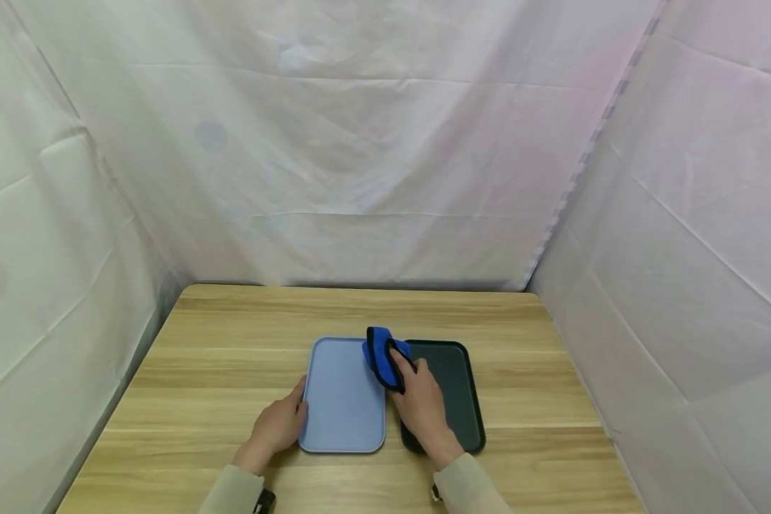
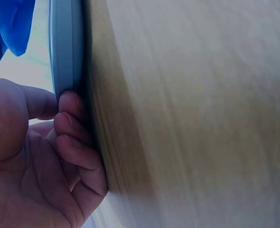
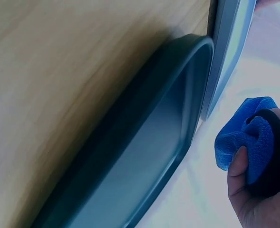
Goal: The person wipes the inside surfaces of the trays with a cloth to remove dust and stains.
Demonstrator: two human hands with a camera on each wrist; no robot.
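A light blue tray (image 1: 343,414) lies on the wooden table, with a dark green tray (image 1: 460,389) close beside it on the right. At the blue tray's left edge, my left hand (image 1: 278,422) grips the rim; the left wrist view shows the thumb on the inner side and curled fingers (image 2: 72,128) against the outer wall. My right hand (image 1: 422,403) holds a bunched blue cloth (image 3: 247,137) with black trim. In the head view, the cloth overlaps the blue tray's upper right corner and part of the green tray, whose left side is partly hidden by the hand.
The wood-grain table (image 1: 231,343) extends around both trays, its far edge near a white fabric backdrop (image 1: 360,157). Pale fabric walls (image 1: 700,271) stand along the left and right sides.
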